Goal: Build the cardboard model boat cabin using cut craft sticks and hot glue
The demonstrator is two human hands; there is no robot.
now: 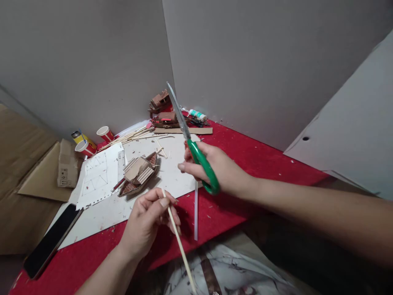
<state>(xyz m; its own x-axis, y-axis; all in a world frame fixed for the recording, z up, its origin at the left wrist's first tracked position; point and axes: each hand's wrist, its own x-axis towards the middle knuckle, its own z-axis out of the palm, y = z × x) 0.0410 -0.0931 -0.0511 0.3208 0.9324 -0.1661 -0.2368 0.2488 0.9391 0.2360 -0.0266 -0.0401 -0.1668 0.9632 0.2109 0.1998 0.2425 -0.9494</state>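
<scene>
Pinched between the thumb and fingers of my left hand (pixel 153 215) is a thin pale wooden stick (pixel 181 248), slanting down toward my lap. My right hand (pixel 219 164) grips a pair of green-handled scissors (pixel 199 157), whose blades point up and away and look closed. The scissors are apart from the stick. Beyond my left hand, a small model boat (pixel 139 174) of brown card and wooden strips rests on a white sheet (pixel 104 223). A translucent glue stick (pixel 195 213) lies on the red cloth between my hands.
Two finished-looking model boats (pixel 166 119) stand at the back, near a white-and-green tube (pixel 198 114). Several loose sticks (pixel 132 137) lie behind a paper with drawings (pixel 95 176). Paper cups (pixel 105 133), a cardboard box (pixel 67 164) and a phone (pixel 52 241) are at left. Walls rise behind the red table (pixel 260 159).
</scene>
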